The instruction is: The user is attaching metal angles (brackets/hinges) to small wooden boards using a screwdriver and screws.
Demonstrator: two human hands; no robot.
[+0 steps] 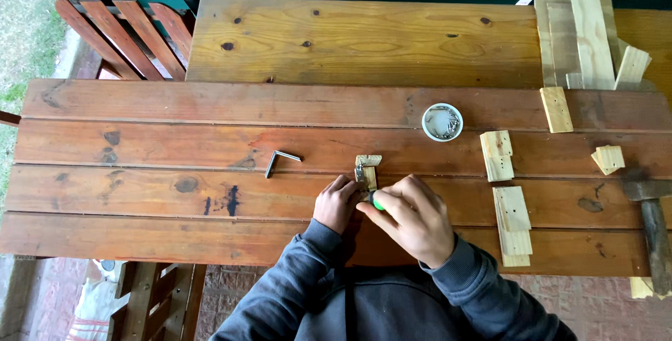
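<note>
Fingers of the right hand (413,218) pinch a green-handled tool (378,204) at lower centre; the left hand (337,203) steadies the small wood piece (367,171) with its metal fitting (360,173) on the bench (140,145). Firm bracing and a square tool look advisable.

To the left of our hands (381,211) the surface (140,194) lies open, with only a bent metal key (280,160) near. Ahead, a small wooden piece (367,169) touches our fingers. To the right stand a white dish of screws (442,122), wood blocks (505,194) and a hammer (654,222).
</note>
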